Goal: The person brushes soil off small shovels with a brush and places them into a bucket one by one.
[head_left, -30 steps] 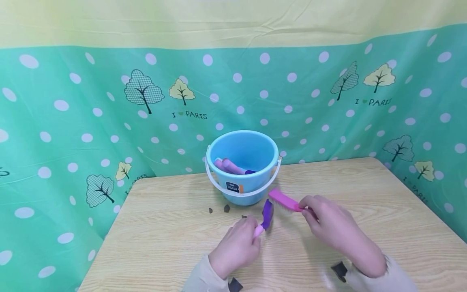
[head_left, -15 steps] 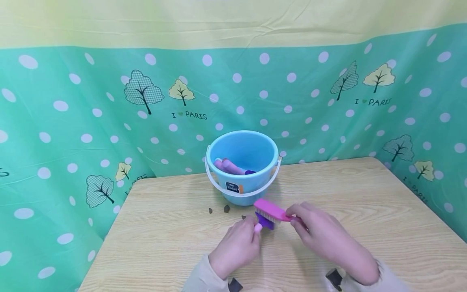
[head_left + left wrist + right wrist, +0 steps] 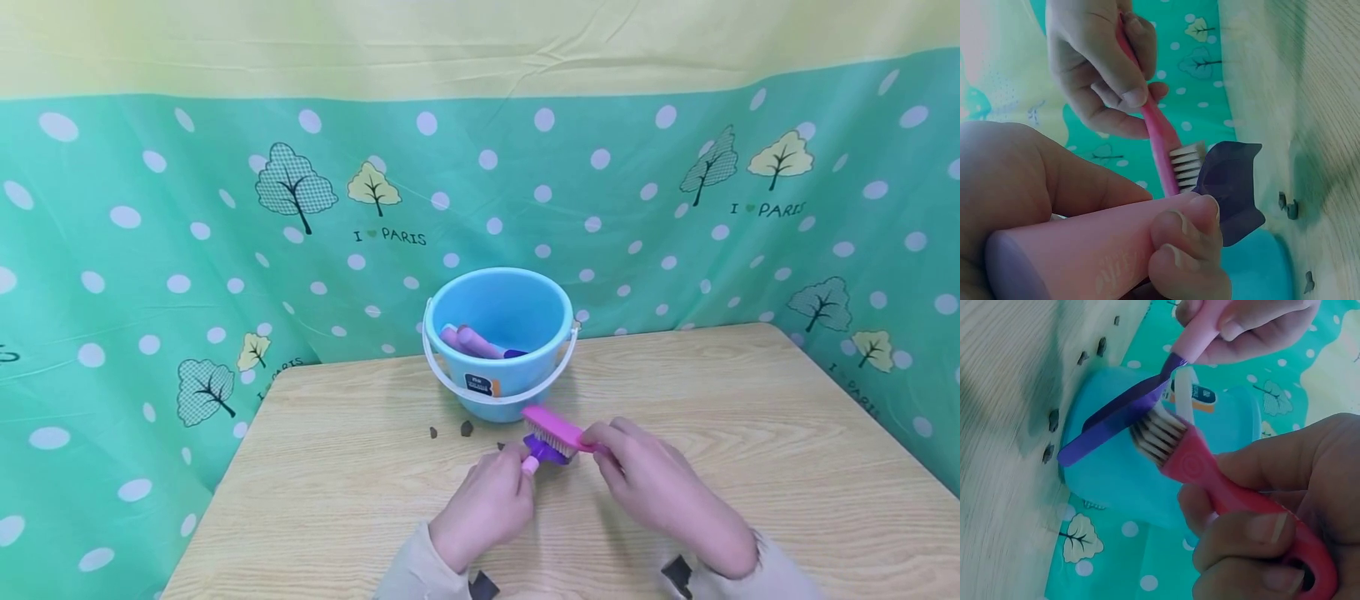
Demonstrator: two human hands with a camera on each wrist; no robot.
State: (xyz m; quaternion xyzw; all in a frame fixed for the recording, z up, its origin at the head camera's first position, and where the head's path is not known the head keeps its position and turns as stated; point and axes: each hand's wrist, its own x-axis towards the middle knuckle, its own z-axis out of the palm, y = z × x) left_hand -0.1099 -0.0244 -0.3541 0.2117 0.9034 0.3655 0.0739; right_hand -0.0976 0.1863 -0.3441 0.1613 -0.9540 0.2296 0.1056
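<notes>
My left hand (image 3: pixel 487 504) grips the pink handle of a toy shovel with a purple blade (image 3: pixel 1229 184). In the left wrist view the fingers curl round that handle. The pink brush (image 3: pixel 553 427) is in my right hand (image 3: pixel 652 487), its handle pinched between thumb and fingers. Pale bristles (image 3: pixel 1159 434) meet the shovel's blade in the right wrist view. Both tools are above the table, just in front of the blue bucket (image 3: pixel 498 379). Small dark crumbs (image 3: pixel 467 428) lie on the table to the left of the blade.
Inside the bucket lean more pink-handled tools (image 3: pixel 476 342), and its white carrying handle (image 3: pixel 498 400) hangs down in front. A green dotted curtain (image 3: pixel 375 275) closes off the back and sides of the wooden table (image 3: pixel 337 500).
The brush has come left and down, from beside the shovel onto its blade. The blade has turned to lie under the bristles, while my left hand stays in nearly the same place.
</notes>
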